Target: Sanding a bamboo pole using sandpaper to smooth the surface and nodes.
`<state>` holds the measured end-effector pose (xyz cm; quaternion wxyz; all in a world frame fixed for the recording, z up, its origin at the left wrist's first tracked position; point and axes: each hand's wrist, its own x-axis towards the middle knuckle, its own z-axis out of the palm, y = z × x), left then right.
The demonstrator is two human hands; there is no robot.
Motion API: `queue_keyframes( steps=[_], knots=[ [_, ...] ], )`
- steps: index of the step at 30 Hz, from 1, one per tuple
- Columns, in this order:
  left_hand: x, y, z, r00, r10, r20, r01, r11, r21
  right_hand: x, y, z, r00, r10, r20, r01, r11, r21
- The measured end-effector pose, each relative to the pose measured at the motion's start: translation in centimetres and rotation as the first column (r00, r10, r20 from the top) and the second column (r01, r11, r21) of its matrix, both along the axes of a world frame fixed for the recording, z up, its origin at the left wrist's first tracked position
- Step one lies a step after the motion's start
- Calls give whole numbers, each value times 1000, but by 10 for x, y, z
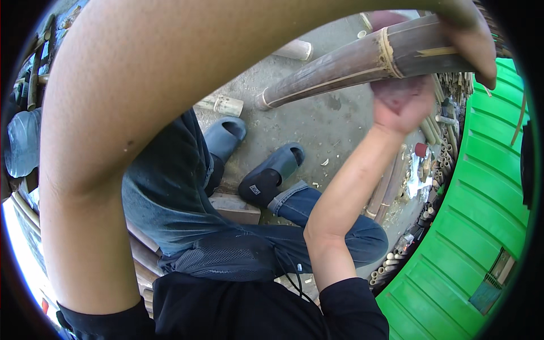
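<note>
My left hand (473, 42) curls over the top of a thick brown bamboo pole (351, 62); my right hand (402, 102) grips it from underneath.

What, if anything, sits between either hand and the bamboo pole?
Nothing visible. The left hand grips the bamboo pole from above, and the right hand presses against its underside.

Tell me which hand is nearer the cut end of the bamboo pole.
Right. The right hand grips under the bamboo pole, closer to its cut end. The left hand holds it from above, farther along.
</note>
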<state>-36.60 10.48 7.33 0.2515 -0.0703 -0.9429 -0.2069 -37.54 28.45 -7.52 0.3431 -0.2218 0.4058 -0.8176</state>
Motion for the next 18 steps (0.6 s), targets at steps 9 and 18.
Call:
queue_keyframes(
  steps=[9, 18],
  knots=[
    [13, -3, 14, 999, 45, 1, -45, 998, -48, 89, -51, -202, 799, -512, -316, 591, 765, 255],
    [45, -18, 18, 985, 97, 140, -78, 988, -130, 41, -73, -14, 484, -666, -568, 696, 686, -211]
  ],
)
